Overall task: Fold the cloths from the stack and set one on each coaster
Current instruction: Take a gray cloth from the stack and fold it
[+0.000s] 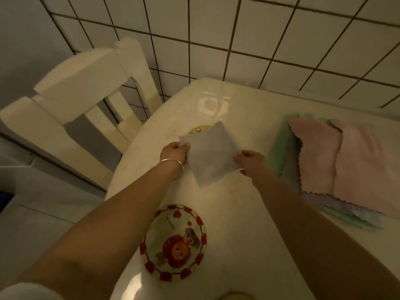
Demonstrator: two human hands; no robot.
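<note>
A folded pale grey-blue cloth [213, 155] is held over the table between both hands. My left hand [174, 151] pinches its left corner, and my right hand [252, 162] pinches its right edge. Behind the cloth, a yellow coaster [200, 129] with a drawing peeks out, mostly hidden by the cloth. A round coaster [174, 242] with a red border and a cartoon picture lies bare near the table's front. The stack of cloths [337, 161] sits at the right, pink on top, with green and lilac ones beneath.
The pale glossy table [238, 213] has a rounded left edge. A cream wooden chair [86, 100] stands at its left. A tiled wall [259, 40] runs behind. A yellowish object [236, 296] shows at the bottom edge.
</note>
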